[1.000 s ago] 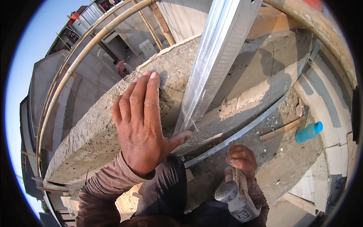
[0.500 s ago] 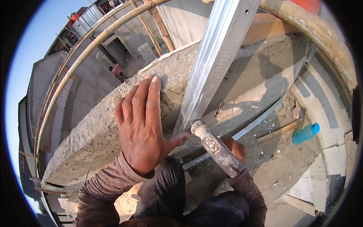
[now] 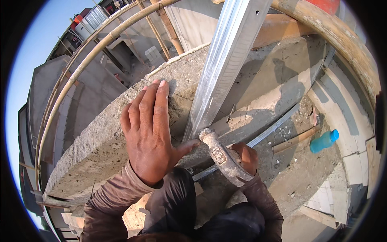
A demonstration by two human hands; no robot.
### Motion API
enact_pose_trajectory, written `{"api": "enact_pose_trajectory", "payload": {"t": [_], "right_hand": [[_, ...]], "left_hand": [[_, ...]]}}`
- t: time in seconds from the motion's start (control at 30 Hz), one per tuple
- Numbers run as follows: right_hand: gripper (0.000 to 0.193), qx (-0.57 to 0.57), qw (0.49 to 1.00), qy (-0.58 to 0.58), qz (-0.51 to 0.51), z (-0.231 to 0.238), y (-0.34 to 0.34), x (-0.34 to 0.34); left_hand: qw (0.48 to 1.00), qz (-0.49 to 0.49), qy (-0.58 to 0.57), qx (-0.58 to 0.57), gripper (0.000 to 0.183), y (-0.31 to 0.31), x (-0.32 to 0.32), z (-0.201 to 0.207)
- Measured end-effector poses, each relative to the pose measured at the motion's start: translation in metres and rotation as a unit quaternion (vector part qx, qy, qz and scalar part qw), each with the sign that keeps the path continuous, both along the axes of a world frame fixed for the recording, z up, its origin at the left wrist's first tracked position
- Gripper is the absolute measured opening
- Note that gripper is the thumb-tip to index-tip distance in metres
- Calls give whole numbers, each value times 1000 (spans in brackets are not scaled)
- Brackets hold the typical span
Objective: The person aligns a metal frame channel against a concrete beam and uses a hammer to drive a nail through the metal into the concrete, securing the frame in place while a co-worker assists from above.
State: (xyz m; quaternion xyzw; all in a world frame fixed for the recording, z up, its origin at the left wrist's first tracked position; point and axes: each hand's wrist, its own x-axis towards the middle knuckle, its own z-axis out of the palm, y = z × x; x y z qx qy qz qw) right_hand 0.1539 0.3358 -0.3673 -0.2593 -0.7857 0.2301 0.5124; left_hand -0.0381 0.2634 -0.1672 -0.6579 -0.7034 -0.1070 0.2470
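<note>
My left hand (image 3: 150, 133) rests flat on the rough concrete beam (image 3: 100, 137), fingers stretched out and thumb close to the base of a metal channel (image 3: 225, 60). That silvery channel slants upward and away beside the beam. In my right hand (image 3: 244, 158), fingers wrapped round its handle, is a hammer (image 3: 221, 155) with a worn, dusty head. The hammer's round face is at the channel's lower end, and it seems to touch the metal. Most of the handle is hidden behind the head and my hand.
A blue plastic bottle (image 3: 324, 141) lies at the right near a wooden strip (image 3: 296, 139). Another metal strip (image 3: 274, 127) runs along the wall's foot. Bamboo poles (image 3: 109, 38) curve across the far left, and a thick pole (image 3: 334, 32) crosses the upper right. Beyond the beam, ground lies lower.
The hammer has turned slightly, and more of my right hand's fingers show. My left hand stays on the beam. The person below is now mostly hidden.
</note>
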Motion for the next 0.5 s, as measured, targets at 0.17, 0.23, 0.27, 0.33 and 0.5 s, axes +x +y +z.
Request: {"api": "enact_pose_trajectory", "payload": {"t": [0.17,0.23,0.27,0.33,0.5], "right_hand": [[37,-27,1000,6,10,6,0,-3],[33,-63,998,6,-2,7,-1,-2],[33,-45,999,13,-10,6,-1,1],[33,-47,998,33,-6,0,-5,13],[37,-100,988,-61,-101,-48,-31,66]], "left_hand": [[1000,1,-9,4,133,0,0,0],[1000,1,-4,7,133,0,0,-1],[1000,4,1,9,134,0,0,-1],[1000,-4,3,12,134,0,1,-2],[1000,-8,-10,13,136,-2,1,0]]}}
